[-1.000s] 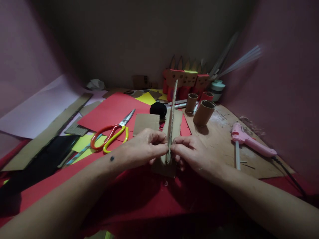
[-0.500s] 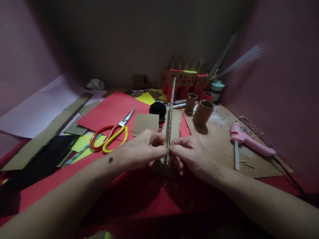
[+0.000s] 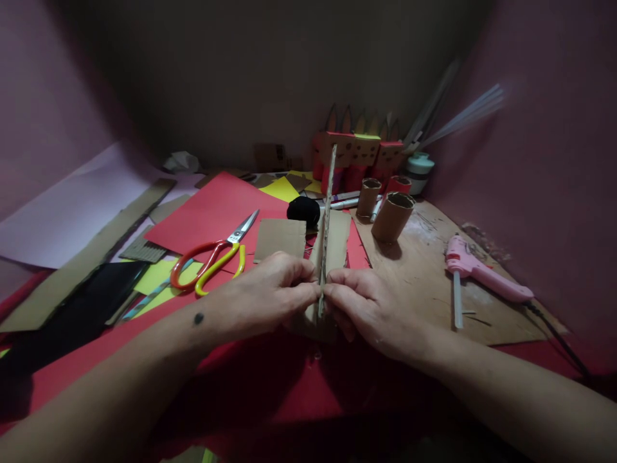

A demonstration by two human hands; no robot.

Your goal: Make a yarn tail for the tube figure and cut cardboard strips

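Observation:
An upright piece of cardboard (image 3: 328, 212) stands edge-on in front of me, over a flat cardboard strip (image 3: 339, 238). My left hand (image 3: 292, 289) pinches its lower part from the left. From the right, my right hand (image 3: 361, 302) pinches the same spot, fingers closed against the cardboard. The fingertips of both hands nearly meet across it. Left of the strip lies a square cardboard piece (image 3: 280, 239). Scissors (image 3: 212, 257) with red and yellow handles rest beyond my left wrist, and a black ball-shaped thing (image 3: 303, 211) sits behind the square.
A pink glue gun (image 3: 482, 273) lies on a board at the right. Cardboard tubes (image 3: 393, 218) stand behind my right hand. Red figures with cardboard faces (image 3: 364, 151) line the back. Red paper (image 3: 216, 206) and a long cardboard strip (image 3: 96, 251) lie at the left.
Both hands and the upright cardboard have shifted slightly left in view. The grip of both hands on the cardboard stays the same.

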